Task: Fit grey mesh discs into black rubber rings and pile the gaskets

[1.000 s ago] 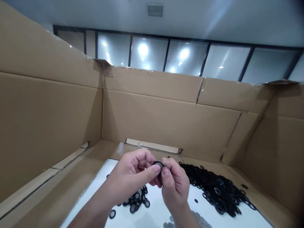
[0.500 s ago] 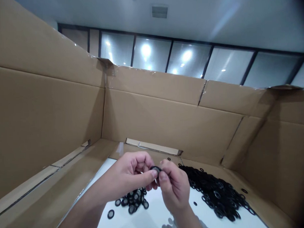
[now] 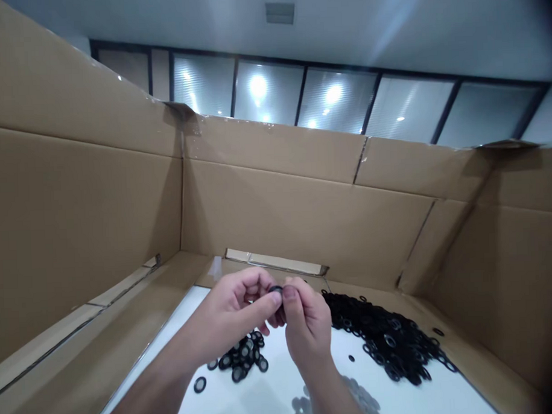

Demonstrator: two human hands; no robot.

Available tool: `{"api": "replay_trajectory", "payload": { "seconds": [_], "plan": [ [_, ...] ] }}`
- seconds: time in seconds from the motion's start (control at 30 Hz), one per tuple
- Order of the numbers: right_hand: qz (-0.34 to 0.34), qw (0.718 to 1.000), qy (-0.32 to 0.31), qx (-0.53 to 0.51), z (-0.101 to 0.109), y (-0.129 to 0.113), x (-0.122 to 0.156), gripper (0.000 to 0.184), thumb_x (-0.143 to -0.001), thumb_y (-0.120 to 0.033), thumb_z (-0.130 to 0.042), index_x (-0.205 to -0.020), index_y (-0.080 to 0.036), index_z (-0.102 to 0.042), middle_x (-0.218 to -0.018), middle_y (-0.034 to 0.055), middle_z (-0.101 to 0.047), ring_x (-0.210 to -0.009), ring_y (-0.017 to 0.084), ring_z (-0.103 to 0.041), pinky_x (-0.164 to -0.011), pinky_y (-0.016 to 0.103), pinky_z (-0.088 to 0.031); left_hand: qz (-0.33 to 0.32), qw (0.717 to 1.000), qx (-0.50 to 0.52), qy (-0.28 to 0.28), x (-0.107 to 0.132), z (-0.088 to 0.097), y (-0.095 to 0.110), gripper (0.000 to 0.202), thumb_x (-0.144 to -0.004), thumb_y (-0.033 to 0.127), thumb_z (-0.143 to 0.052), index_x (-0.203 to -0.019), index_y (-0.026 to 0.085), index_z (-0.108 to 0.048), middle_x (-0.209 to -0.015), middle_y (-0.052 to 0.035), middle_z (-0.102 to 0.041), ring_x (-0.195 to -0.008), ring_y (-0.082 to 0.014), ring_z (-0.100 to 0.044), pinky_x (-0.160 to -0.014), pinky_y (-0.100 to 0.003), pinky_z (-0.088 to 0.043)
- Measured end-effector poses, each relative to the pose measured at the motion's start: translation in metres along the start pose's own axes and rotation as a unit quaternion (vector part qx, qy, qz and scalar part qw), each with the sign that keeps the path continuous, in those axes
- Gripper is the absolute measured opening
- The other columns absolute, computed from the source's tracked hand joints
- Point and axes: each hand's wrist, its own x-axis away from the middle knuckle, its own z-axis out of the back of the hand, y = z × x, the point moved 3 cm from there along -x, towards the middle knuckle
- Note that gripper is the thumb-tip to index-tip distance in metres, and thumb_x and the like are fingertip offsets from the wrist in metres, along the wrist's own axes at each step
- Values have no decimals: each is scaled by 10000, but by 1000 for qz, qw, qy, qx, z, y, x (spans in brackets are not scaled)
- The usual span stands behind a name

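Note:
Between both hands is a small black rubber ring [image 3: 275, 288], mostly covered by the fingers. My left hand [image 3: 238, 308] pinches it from the left with thumb and fingers. From the other side, my right hand [image 3: 309, 320] is closed, thumb and forefinger pressed against the ring's right edge. Whether a disc sits inside the ring cannot be made out now. Below my left hand lies a small heap of black rings with grey centres [image 3: 242, 358]. To the right spreads a large pile of black rings [image 3: 384, 336]. Greyish round discs [image 3: 362, 397] lie partly behind my right forearm.
Tall cardboard walls [image 3: 276, 213] stand at the back and on both sides. A white surface [image 3: 269, 406] lies beneath. One ring [image 3: 199, 385] sits apart at left, a small black piece [image 3: 351, 358] near the middle, another ring [image 3: 438, 332] at far right.
Both hands have shifted slightly left and up in view, drawn closer together. The ring has tilted and shows less of its face. The whole view has moved a little.

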Motion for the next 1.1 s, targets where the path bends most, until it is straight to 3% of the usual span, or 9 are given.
{"api": "replay_trajectory", "payload": {
  "seconds": [0.07,0.13,0.37,0.63,0.83,0.93,1.1],
  "plan": [
    [-10,998,63,-9,-2,0,2,401,-1056,-311,-450,-668,-212,-440,-537,-58,-476,-451,82,-458,-444,195,-351,-29,999,-1,26,-2,-7,-4,213,-975,375,-623,-903,175,-607,-750,21,-627,-704,-107,-639,-640,-213,-539],
    [-15,997,79,-21,-3,-2,3,409,-1061,-312,-443,-664,-216,-422,-512,-64,-472,-422,79,-455,-419,188,-345,-47,998,-2,35,-4,-11,-8,214,-977,378,-623,-906,176,-615,-748,24,-620,-684,-100,-630,-633,-210,-538],
    [23,1000,12,-5,5,-4,1,401,-1056,-293,-448,-670,-203,-507,-538,-39,-524,-494,106,-558,-482,207,-408,-31,999,-17,18,-1,-9,-2,246,-976,374,-621,-852,164,-597,-712,11,-642,-684,-99,-627,-645,-202,-512],
    [53,997,40,43,4,-1,3,386,-1048,-295,-430,-678,-206,-495,-580,-24,-504,-481,111,-480,-473,242,-357,21,997,-74,29,6,-4,1,272,-944,419,-642,-842,179,-566,-750,-14,-652,-721,-147,-640,-638,-250,-504],
    [66,996,24,55,6,3,4,340,-1043,-261,-440,-717,-208,-523,-616,-14,-517,-528,123,-491,-507,257,-362,5,990,-135,39,7,1,6,261,-940,406,-647,-828,177,-585,-728,-5,-620,-704,-138,-590,-606,-243,-457],
    [67,996,24,60,5,3,5,331,-1045,-254,-429,-728,-212,-516,-613,-17,-521,-519,123,-496,-504,257,-370,9,993,-114,21,5,0,4,259,-951,406,-638,-849,172,-597,-748,-5,-629,-696,-125,-579,-629,-243,-475],
    [70,992,67,86,0,1,5,356,-1050,-281,-415,-702,-221,-456,-584,-33,-476,-484,114,-457,-479,253,-350,-24,999,9,25,-2,-6,-2,205,-960,374,-645,-925,175,-612,-792,8,-623,-744,-117,-626,-667,-225,-536]
  ]
}}
